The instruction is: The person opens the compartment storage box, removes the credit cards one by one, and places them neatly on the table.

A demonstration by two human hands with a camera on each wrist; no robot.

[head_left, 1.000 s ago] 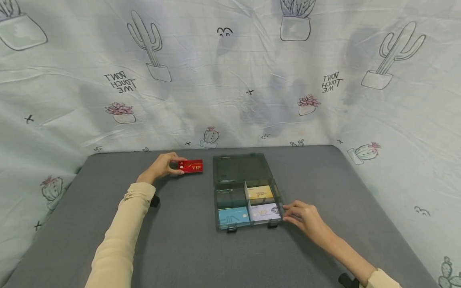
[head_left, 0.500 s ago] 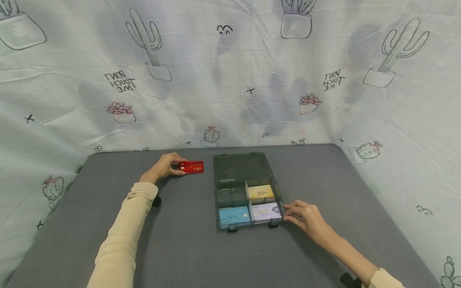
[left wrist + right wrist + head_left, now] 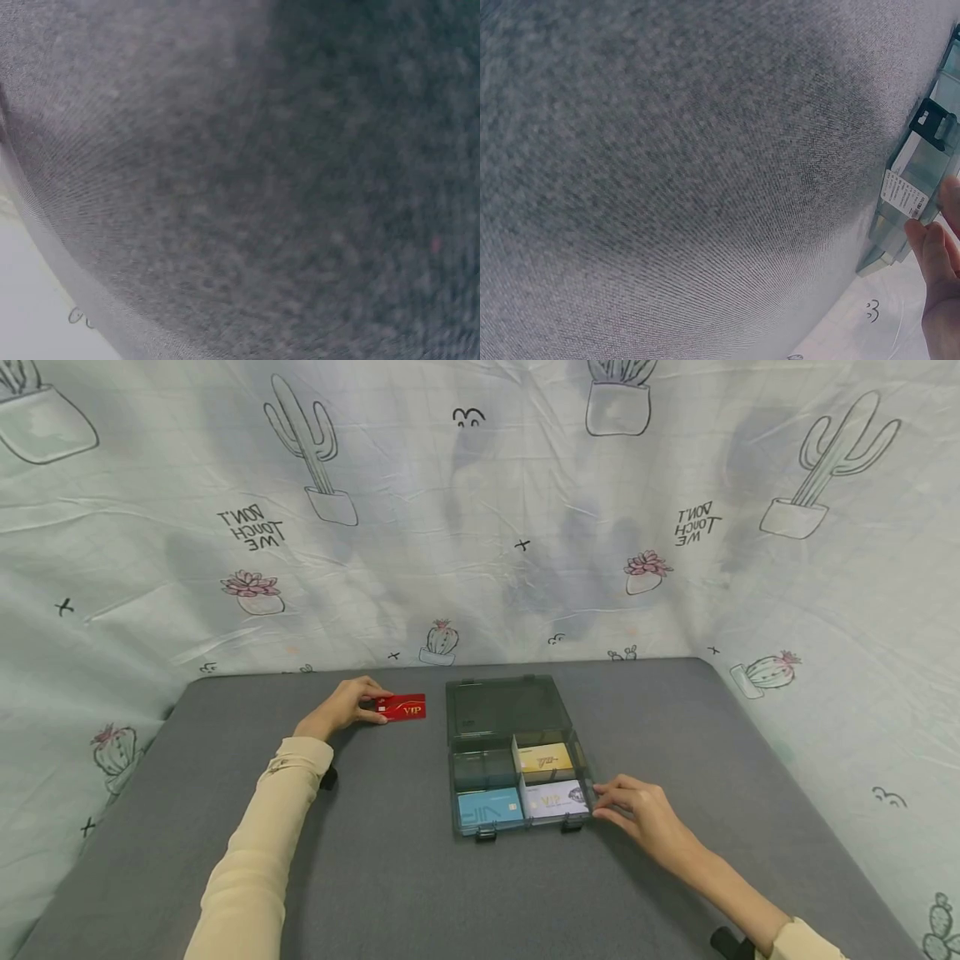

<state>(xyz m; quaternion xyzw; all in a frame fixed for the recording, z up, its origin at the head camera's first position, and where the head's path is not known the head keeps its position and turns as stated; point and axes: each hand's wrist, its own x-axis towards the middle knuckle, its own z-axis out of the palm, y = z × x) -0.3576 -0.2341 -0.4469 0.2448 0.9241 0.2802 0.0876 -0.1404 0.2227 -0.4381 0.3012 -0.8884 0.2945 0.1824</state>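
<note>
Between thumb and fingers, my left hand (image 3: 347, 704) pinches the left end of a red VIP card (image 3: 405, 707) at the table's far left; whether it is one card or a stack, I cannot tell. A dark translucent divided box (image 3: 497, 707) lies with its lid open, to the card's right. Teal cards (image 3: 490, 807), lilac VIP cards (image 3: 555, 799) and yellow cards (image 3: 545, 758) fill three compartments; the back left one holds no cards. My right hand (image 3: 637, 814) touches the box's right wall with thumb and fingertips, near a white label (image 3: 904, 195) in the right wrist view.
The grey table (image 3: 420, 893) carries the box between both hands. Pale cactus-print cloth (image 3: 480, 527) hangs behind and at both sides of it. Two black latches (image 3: 486, 834) stick out from the box's front edge. Only blurred grey cloth fills most of the left wrist view.
Very little differs: the whole scene has shifted slightly within the head view. The left hand keeps its pinch on the red card and the right hand stays against the box.
</note>
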